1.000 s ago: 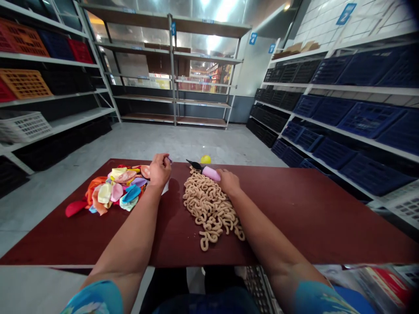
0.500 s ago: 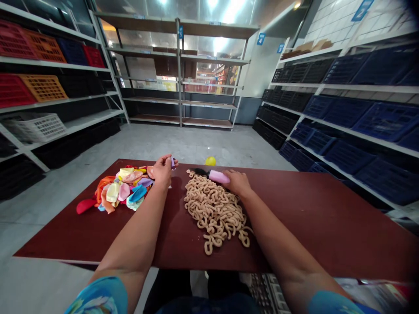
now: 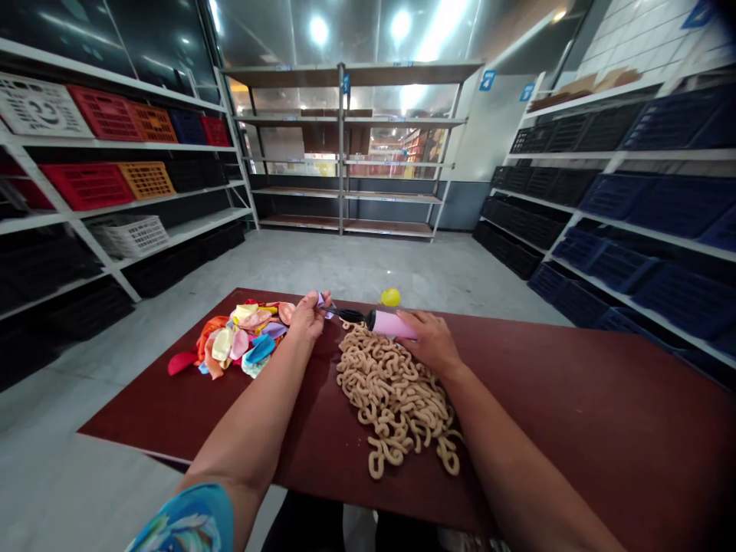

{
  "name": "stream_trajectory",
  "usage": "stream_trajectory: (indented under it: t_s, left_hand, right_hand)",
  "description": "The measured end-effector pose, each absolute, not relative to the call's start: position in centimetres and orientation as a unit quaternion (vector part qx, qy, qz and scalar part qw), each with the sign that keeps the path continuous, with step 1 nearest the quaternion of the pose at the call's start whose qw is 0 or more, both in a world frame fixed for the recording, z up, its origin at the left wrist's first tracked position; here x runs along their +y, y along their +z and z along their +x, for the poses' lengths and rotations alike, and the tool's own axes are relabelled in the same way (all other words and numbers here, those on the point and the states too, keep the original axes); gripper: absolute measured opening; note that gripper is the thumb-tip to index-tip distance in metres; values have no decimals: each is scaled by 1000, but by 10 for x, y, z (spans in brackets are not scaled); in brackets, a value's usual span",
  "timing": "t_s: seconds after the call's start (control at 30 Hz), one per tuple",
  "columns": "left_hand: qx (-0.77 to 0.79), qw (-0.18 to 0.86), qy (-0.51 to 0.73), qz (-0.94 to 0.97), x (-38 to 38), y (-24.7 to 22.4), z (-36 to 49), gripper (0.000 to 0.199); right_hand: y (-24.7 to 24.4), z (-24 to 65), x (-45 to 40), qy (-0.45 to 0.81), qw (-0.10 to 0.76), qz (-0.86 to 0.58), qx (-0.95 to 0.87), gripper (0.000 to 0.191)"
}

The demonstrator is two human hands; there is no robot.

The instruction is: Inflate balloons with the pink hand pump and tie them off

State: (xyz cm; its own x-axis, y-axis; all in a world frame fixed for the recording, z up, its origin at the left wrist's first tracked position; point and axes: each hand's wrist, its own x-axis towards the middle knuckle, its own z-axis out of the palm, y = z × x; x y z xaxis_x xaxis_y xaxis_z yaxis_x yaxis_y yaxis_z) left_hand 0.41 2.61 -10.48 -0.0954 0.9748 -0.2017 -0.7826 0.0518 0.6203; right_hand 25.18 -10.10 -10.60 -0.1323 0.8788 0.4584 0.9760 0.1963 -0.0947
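Pink pump at centre, right hand wrapped round it; left hand pinches purple balloon, black nozzle reaching it, insertion unclear; hands apart; balloon pile centre-left; tan twists lower centre on table.

Head-worn view, forward and down

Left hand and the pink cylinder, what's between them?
In the head view, a black nozzle spans the gap, running from the pink cylinder to the purple piece in the left hand.
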Motion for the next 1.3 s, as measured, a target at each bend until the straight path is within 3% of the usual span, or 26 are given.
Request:
stream_trajectory:
  t_s: [0.53,0.93,1.1,1.23,1.3]
  left_hand:
    - [270,590,740,180,15,-108,22,18]
    - [293,561,744,215,6,-123,44,41]
    - [337,581,718,181,1,-117,46,44]
    - [386,609,662,203,-6,-107,44,22]
    - [419,645,602,215,-8,-105,42,31]
  right_hand:
    - [-101,243,-104,-159,198,-640,-725,53]
    - [-96,231,-108,-163,179,-658,-713,48]
    - [-102,232,-106,-147,183,-670,-704,49]
    - [-106,238,-103,-141,200,-676,-695,52]
    - [-106,240,-102,-144,209,-675,-693,53]
